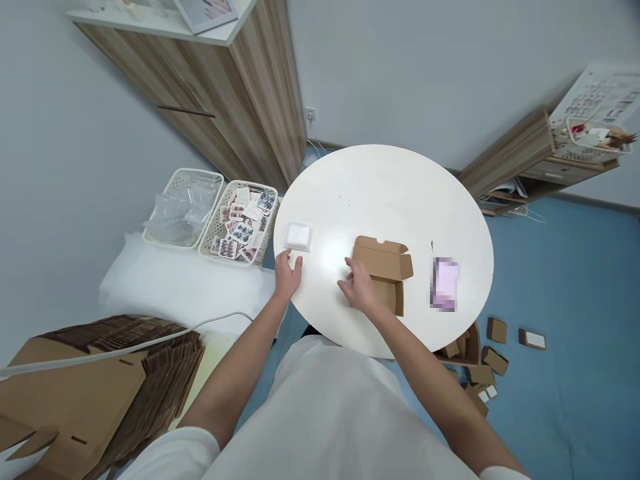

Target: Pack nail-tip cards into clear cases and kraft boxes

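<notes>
A small open cardboard box lies on the round white table, its lid flap folded back. My right hand rests against the box's left side, fingers curled over its edge. My left hand lies on the table near its left rim, fingers together, just below a small white square pad; its fingertips reach the pad's near edge. A blurred pink-purple item lies to the right of the box.
Two white baskets stand left of the table, one with clear bags, one with printed cards. Flat cardboard blanks are stacked at bottom left. Small boxes lie on the blue floor at right. Wooden cabinets stand behind.
</notes>
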{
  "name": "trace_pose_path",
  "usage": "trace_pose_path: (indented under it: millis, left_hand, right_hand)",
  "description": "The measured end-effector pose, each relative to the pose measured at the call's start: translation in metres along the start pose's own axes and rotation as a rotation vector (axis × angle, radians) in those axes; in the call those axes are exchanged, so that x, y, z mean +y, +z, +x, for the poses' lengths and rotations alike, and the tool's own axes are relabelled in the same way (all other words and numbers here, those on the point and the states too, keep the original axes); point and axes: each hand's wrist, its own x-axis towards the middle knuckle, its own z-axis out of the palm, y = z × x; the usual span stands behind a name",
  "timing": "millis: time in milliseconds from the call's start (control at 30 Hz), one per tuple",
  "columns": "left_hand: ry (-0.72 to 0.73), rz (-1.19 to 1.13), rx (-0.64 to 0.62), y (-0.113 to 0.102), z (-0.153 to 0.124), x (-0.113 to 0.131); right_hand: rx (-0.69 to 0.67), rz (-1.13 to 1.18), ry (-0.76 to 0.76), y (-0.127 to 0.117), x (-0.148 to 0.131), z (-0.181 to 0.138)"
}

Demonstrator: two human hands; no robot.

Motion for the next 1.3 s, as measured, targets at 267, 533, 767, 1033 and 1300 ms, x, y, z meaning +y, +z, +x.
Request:
trace_pose_path:
  millis: [267,533,767,1033,1300]
  left_hand:
    - [-0.212,-0.020,-0.107,-0.014,0.086,-0.030]
    - [-0.078,-0.065,-0.545,-0.028,0.114,-0.042]
    - [0.203,0.168,-0.732,-0.030,0.131,-0.038]
    - [0.317,0.278,-0.763,-0.026,0.133,-0.024]
    - [0.159,0.260,-0.770,-0.022,0.119,-0.024]
  right_hand:
    - [-0.118,0.245,0.301,0.070,-0.011,0.098]
    - [-0.245,0.038,0.142,0.087,-0.008,0.140]
    - [-0.284,-0.145,0.104,0.090,-0.013,0.159]
    - [-0.200,-0.108,0.086,0.095,-0.009,0.156]
    - [-0.176,-0.116,0.076,0.098,-0.001,0.139]
